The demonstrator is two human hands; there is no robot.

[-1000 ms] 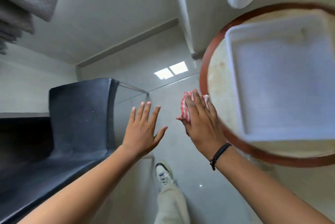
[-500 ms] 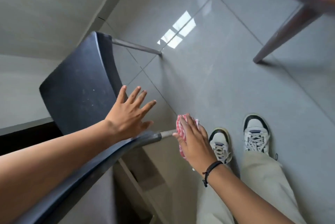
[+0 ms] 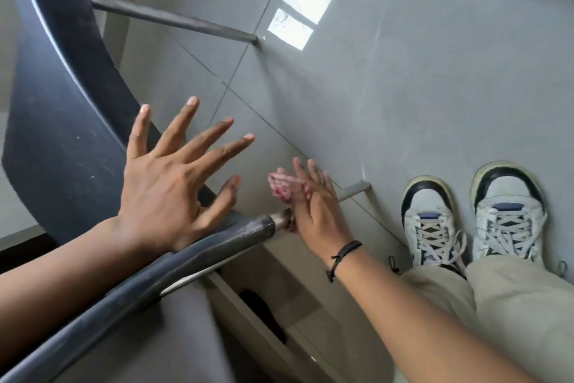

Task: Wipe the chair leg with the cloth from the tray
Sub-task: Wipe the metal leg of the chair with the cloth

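A home-like room (exact kind unclear): glossy grey floor tiles (image 3: 403, 87), black chair (image 3: 62, 134).

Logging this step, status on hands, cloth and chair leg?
Left hand open, fingers spread over the chair seat. Right hand presses red checked cloth against near chair leg. Nothing blocking the leg; shoes close by.

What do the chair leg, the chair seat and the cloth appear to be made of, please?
The chair leg: probably metal tube, dull grey with a faint sheen. The chair seat: likely moulded plastic, dark and matte, in one smooth curved shell. The cloth: soft woven fabric, red-and-white check, bunched under the right hand.
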